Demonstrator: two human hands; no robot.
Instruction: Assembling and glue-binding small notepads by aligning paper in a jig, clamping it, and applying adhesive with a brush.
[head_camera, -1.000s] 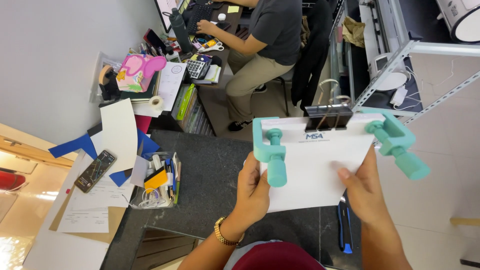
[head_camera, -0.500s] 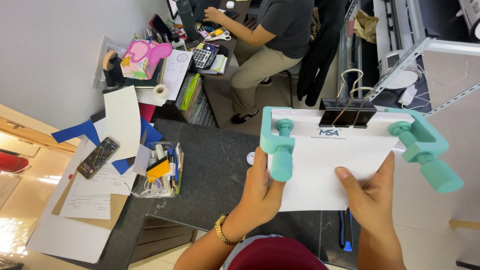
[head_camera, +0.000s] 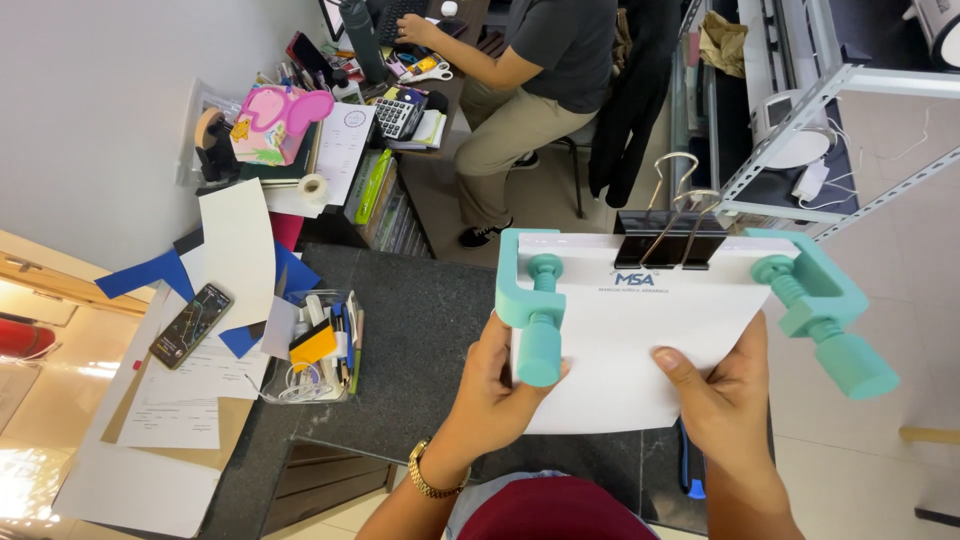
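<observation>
Left hand (head_camera: 495, 385) has its grip clenched around the teal clamp (head_camera: 535, 315) on the white board (head_camera: 625, 345), held above the dark desk (head_camera: 400, 340). Right hand (head_camera: 725, 385) pinches the board's lower edge; black binder clips (head_camera: 668, 245), seemingly two, bite its far edge.

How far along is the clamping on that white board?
Done: two binder clips sit on the board's top edge, and both teal clamps are hooked over its upper corners. In hand: left hand grips the left clamp's screw handle; right hand steadies the board. Left: how tight either clamp is, cannot tell.
</observation>
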